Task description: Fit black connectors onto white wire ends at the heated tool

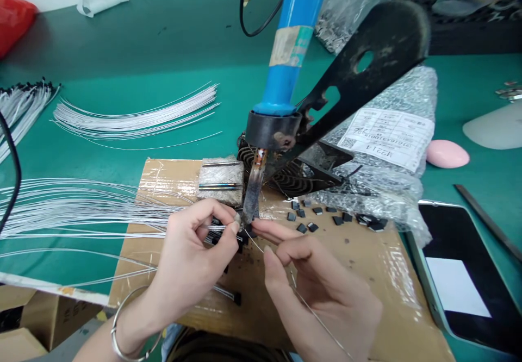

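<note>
Thumb and index finger of my left hand [196, 258] are pinched on the end of a white wire, right beside the tip of a soldering iron [253, 188]. The iron is blue-handled and hangs tip down in a black metal holder [359, 63]. My right hand [322, 286] holds a thin solder wire [314, 313] between thumb and fingers, its end reaching toward the iron tip. Many white wires [81, 210] run leftward from around my left hand. Small black connectors [302, 228] lie scattered on the cardboard [367, 286] to the right of the tip.
A bundle of white wires [138, 114] lies at the back left. Behind the cardboard are a cleaning pad [220, 173] and bubble-wrapped packages [408, 95]. On the right lie a phone [468, 264], a metal strip [485, 218] and a pink oval object [447, 154]. Black cables [244, 8] hang above.
</note>
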Tool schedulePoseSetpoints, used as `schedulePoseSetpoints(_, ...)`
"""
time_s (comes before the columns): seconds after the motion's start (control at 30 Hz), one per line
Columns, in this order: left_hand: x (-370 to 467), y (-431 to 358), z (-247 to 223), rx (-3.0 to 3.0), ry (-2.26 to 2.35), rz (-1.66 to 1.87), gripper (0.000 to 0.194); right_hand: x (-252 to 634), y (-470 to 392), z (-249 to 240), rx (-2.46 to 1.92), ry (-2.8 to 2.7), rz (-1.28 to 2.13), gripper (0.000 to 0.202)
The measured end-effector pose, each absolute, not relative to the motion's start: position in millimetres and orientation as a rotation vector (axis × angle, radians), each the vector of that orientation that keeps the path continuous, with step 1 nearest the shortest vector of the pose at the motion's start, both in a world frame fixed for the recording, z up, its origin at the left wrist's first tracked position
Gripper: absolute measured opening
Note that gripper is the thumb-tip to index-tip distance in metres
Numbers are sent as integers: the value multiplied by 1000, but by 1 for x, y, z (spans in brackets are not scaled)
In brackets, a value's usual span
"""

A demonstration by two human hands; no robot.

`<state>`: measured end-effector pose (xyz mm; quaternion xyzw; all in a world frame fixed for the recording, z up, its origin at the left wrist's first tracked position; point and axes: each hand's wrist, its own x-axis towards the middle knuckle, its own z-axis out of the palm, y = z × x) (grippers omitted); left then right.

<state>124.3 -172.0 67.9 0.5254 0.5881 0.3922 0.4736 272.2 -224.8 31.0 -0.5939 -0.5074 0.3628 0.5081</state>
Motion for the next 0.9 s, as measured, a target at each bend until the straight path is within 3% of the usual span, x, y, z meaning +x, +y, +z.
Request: schedulePoseSetpoints(0.9,125,-173,70,1311,1430,952,13,270,-224,30,-1413,-1257,772,19)
